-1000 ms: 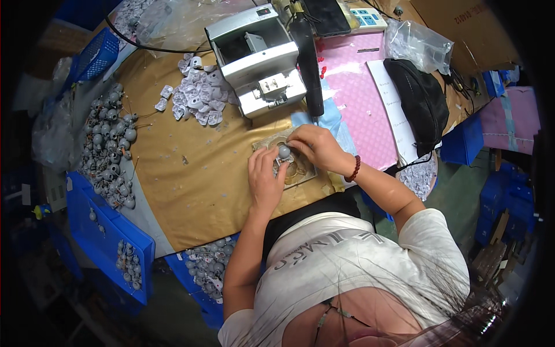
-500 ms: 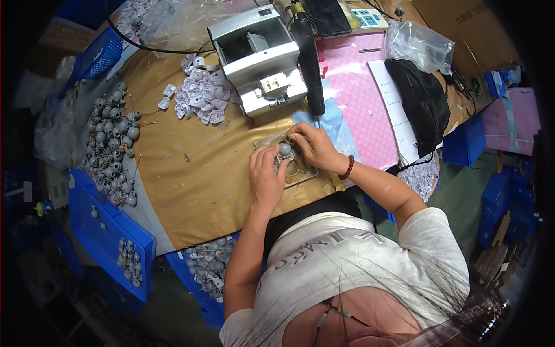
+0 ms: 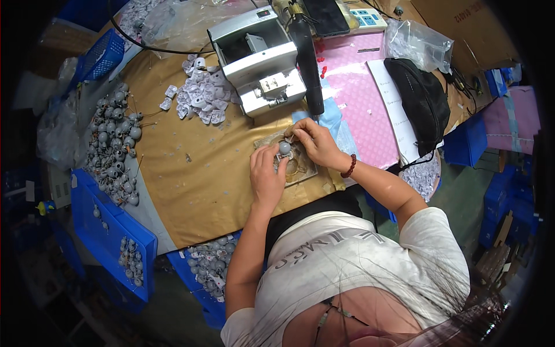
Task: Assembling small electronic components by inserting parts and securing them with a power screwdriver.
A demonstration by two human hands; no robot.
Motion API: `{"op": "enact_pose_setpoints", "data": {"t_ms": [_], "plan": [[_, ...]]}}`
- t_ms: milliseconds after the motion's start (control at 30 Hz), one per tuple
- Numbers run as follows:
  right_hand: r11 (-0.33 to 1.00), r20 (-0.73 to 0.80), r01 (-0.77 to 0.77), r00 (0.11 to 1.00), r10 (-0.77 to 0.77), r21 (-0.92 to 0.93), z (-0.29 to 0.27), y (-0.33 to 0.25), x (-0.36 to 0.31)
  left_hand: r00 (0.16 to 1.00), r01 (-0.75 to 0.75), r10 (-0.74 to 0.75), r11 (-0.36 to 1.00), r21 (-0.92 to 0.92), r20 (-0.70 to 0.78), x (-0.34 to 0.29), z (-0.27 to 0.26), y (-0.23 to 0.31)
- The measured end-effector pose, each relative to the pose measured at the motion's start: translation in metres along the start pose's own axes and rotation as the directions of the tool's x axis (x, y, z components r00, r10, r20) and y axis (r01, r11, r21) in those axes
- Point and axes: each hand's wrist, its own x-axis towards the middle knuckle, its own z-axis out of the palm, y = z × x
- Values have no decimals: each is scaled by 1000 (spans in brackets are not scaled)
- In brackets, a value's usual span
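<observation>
**Little grey ball part, pinched over the desk**

Head view: the small round grey part [image 3: 284, 148] sat between both hands above a clear tray [image 3: 300, 168] on the brown desk [image 3: 196, 173]. Left hand [image 3: 267, 179] and right hand [image 3: 312, 141] both pinched it. A blue bin [image 3: 110, 231] held a few similar grey parts; another blue bin [image 3: 208, 272] had more.

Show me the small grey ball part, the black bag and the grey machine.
grey ball part [image 3: 284, 148], head view, its rounded top between both hands.
black bag [image 3: 424, 104], head view, middle of its body.
grey machine [image 3: 258, 62], head view, its front ledge.
</observation>
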Motion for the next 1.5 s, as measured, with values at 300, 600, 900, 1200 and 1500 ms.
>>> {"op": "enact_pose_setpoints", "data": {"t_ms": [300, 600, 900, 1200, 1500], "plan": [[990, 254, 94, 965, -64, -109, -13, -6, 11, 1000, -5, 5, 1000, -3, -6, -1, 0, -1], [912, 453, 368, 854, -255, -182, -13, -17, 35, 1000, -19, 19, 999, -28, -14, -1, 2, -1], [854, 619, 462, 750, -231, -240, -12, -30, 54, 1000, -6, 5, 999, -49, -14, -1, 3, -3], [997, -102, 81, 991, -82, -13, -94, -20, 60, 898, 398, -435, 865, -306, -61, -60, -70, -3], [810, 29, 30, 999, -16, -586, -116, 36, 72, 623, 458, -623, 781, 424, 474, -175, -228, -30]]}}
